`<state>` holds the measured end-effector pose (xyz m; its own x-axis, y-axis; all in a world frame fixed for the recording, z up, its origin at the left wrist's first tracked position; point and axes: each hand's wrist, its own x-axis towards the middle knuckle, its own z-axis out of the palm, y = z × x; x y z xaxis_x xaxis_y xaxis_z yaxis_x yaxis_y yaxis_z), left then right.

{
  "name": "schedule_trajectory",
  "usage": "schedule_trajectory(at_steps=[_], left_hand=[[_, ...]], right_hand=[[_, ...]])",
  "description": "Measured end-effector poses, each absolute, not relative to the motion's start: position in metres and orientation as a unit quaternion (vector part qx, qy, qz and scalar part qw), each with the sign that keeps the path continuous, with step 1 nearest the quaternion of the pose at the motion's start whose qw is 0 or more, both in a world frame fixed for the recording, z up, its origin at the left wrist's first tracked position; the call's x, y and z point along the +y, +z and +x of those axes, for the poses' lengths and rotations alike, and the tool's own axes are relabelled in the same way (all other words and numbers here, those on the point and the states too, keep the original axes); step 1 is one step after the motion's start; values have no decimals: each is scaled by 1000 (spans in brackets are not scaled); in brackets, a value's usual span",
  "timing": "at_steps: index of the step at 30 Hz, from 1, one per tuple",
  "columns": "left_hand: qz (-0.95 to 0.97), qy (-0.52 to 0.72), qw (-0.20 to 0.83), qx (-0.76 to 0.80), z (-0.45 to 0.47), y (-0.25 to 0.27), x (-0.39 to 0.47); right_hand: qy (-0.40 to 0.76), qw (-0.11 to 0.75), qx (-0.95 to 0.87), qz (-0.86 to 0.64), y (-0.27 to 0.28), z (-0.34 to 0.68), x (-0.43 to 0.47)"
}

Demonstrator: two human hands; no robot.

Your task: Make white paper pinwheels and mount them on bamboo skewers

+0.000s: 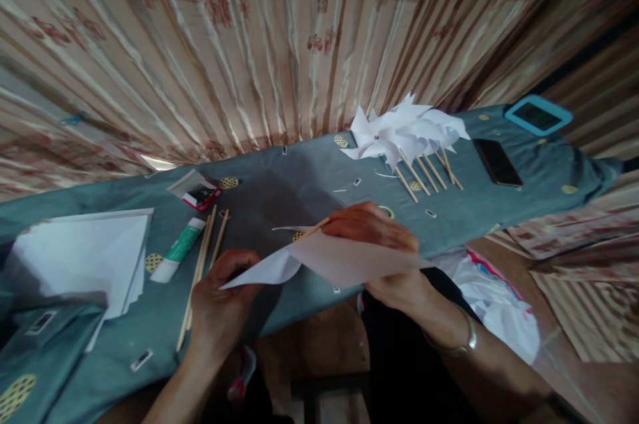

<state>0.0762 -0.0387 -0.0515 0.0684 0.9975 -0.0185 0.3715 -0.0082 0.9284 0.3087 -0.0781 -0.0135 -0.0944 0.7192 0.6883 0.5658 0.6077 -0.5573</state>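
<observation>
A white paper pinwheel (344, 263) is held between my hands above the near edge of the cloth-covered table. My left hand (224, 294) is closed on the tip of one paper blade at its left. My right hand (374, 234) is closed around the pinwheel from the right; a thin wooden stick (318, 227) pokes out past its fingertips. The paper hides part of the right hand's fingers and most of that stick. Just beyond my left hand lie several loose wooden sticks (202, 254) and a green and white glue stick (178, 249).
White paper sheets (84, 244) are stacked at left. Behind the glue stick is a small open red and white box (200, 196). Several pinwheels (399, 131) lie at the back right, near a black phone (498, 162) and a blue-framed device (538, 115). A curtain (279, 44) hangs behind the table.
</observation>
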Motion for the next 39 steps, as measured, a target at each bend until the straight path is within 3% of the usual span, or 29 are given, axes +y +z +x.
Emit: schedule_trajectory(at_steps=[10, 19, 39], left_hand=[[587, 383, 422, 575, 75, -50, -39], [600, 395, 408, 563, 71, -55, -41], [644, 432, 374, 509, 75, -49, -50]], right_hand=[[129, 542, -703, -441, -12, 305, -74], [310, 574, -558, -513, -24, 299, -70], [324, 567, -533, -538, -24, 306, -70]])
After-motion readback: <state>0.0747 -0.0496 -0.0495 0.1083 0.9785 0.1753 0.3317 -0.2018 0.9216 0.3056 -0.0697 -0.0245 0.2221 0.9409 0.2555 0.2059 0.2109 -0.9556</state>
